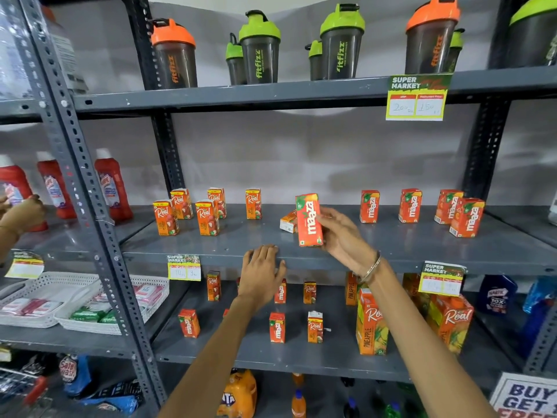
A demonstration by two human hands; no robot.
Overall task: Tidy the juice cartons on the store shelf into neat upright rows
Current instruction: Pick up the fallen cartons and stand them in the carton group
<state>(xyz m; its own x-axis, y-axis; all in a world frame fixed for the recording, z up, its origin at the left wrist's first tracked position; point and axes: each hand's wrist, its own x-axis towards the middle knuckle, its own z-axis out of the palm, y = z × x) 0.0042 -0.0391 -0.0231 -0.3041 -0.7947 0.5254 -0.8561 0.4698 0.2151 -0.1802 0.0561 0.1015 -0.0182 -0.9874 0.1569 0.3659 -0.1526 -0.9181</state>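
The right hand (340, 233) holds a Maaza carton (309, 220) upright — the tipped carton (288, 221) lies just behind it; the left hand (262, 271) rests flat, holding nothing.

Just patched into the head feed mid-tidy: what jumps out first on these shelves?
The right hand holds a Maaza carton upright above the middle shelf, near a carton lying on its side. The left hand rests on that shelf's front edge. Shaker bottles with green and orange lids line the top shelf.

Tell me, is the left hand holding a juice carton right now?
No, the left hand rests empty on the shelf edge, while the right hand holds the Maaza carton.
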